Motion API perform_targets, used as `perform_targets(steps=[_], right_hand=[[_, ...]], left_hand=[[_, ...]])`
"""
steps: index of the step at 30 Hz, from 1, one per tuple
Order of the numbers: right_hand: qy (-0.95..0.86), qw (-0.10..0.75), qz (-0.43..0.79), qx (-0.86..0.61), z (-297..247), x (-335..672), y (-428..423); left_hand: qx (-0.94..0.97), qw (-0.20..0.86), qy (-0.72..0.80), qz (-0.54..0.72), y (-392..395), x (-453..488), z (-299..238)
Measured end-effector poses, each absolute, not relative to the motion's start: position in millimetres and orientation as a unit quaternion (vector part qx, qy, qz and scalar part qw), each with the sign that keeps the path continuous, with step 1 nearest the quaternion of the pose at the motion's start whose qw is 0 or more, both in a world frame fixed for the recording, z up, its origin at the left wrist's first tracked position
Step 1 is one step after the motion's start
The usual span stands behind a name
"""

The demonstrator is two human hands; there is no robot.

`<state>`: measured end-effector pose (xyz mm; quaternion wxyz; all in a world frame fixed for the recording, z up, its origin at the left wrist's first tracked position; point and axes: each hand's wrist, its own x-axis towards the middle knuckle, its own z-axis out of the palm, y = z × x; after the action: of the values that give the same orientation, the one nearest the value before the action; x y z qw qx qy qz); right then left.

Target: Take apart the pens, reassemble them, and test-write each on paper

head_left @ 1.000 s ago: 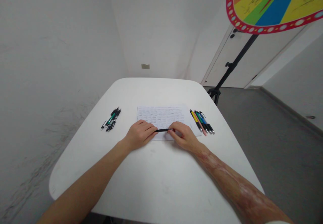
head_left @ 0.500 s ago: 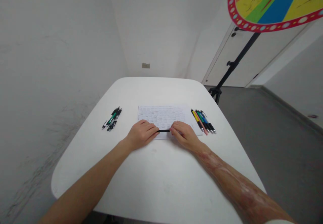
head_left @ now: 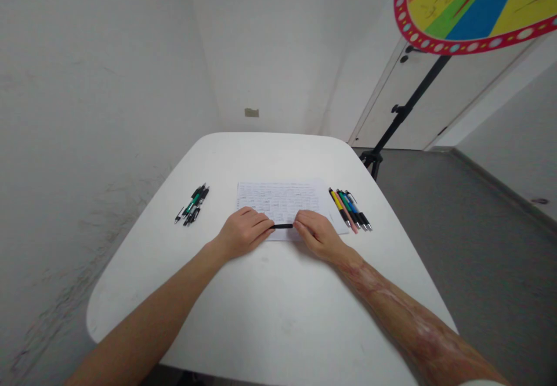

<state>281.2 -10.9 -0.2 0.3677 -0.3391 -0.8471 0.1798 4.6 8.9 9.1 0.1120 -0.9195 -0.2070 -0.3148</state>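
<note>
A slim black pen (head_left: 283, 226) lies level between my two hands, over the lower part of a sheet of paper (head_left: 282, 194) covered in lines of writing. My left hand (head_left: 247, 232) is closed on the pen's left end. The other end is pinched in the fingers of my right hand (head_left: 318, 233). Both hands rest low at the paper's near edge, and the pen's ends are hidden in the fingers. More paper shows under the written sheet on the right.
Several black and green pens (head_left: 194, 205) lie in a bunch at the left. Several coloured pens (head_left: 350, 209) lie side by side at the right. All are on a white table (head_left: 270, 305). Beyond its right side a colourful wheel (head_left: 470, 14) stands on a black stand (head_left: 398, 119).
Hardly anything differs. Both hands keep hold of the pen in the same place, and my right fingers have shifted very slightly.
</note>
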Motion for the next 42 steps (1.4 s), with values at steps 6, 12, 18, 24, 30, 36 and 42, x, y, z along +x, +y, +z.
perform_targets(steps=[6, 12, 18, 24, 30, 36, 42], right_hand=[[-0.836, 0.367, 0.206, -0.353, 1.1, 283.3, -13.7], [-0.848, 0.351, 0.189, -0.350, 1.4, 279.5, -15.2], [-0.854, 0.328, 0.158, -0.371, -5.3, 277.7, -9.6], [-0.848, 0.337, 0.188, -0.363, 0.3, 279.3, -14.3], [-0.858, 0.321, 0.187, -0.356, 0.3, 278.5, -13.2], [-0.852, 0.317, 0.200, -0.365, -3.7, 280.0, -12.4], [-0.844, 0.329, 0.204, -0.370, -6.1, 280.8, -11.0]], left_hand=[[-0.920, 0.106, -0.203, -0.319, 8.1, 5.0, 9.5], [-0.922, 0.102, -0.207, -0.312, 8.5, 5.0, 9.3], [-0.921, 0.108, -0.212, -0.309, 9.0, 3.4, 8.3], [-0.920, 0.104, -0.208, -0.316, 8.5, 3.5, 7.5], [-0.918, 0.102, -0.214, -0.318, 9.3, 2.9, 6.6], [-0.914, 0.123, -0.207, -0.326, 7.7, 3.4, 9.6], [-0.917, 0.109, -0.212, -0.319, 7.3, 3.3, 8.5]])
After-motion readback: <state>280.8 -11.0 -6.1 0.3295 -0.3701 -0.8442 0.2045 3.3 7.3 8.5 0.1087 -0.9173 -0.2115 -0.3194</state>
